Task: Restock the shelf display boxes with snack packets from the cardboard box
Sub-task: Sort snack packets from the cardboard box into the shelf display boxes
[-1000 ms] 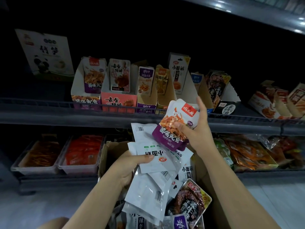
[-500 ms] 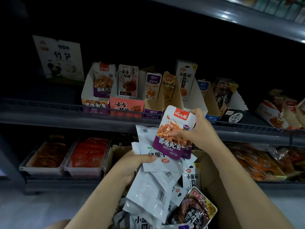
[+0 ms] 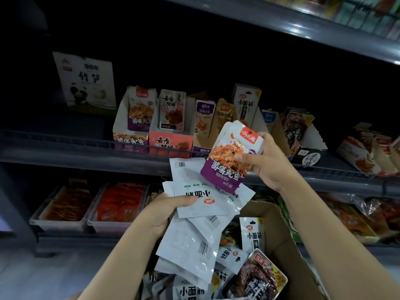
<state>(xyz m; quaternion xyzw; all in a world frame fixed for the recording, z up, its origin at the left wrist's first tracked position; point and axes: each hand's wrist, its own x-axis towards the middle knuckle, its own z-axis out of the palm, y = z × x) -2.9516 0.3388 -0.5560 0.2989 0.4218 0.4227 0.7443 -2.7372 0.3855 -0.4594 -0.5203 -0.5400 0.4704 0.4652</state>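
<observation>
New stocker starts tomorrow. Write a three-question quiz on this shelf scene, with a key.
1. True or false: the right hand holds a purple-bottomed packet.
2. What does the left hand grip?
A. a fan of white packets
B. a bottle
C. nothing
3. Which display box matches the purple-bottomed packet?

Key:
1. True
2. A
3. The leftmost display box, with the same purple band.

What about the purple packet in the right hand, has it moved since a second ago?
Yes. The purple packet in the right hand has risen and edged left, nearer the pink display box on the shelf.
</observation>
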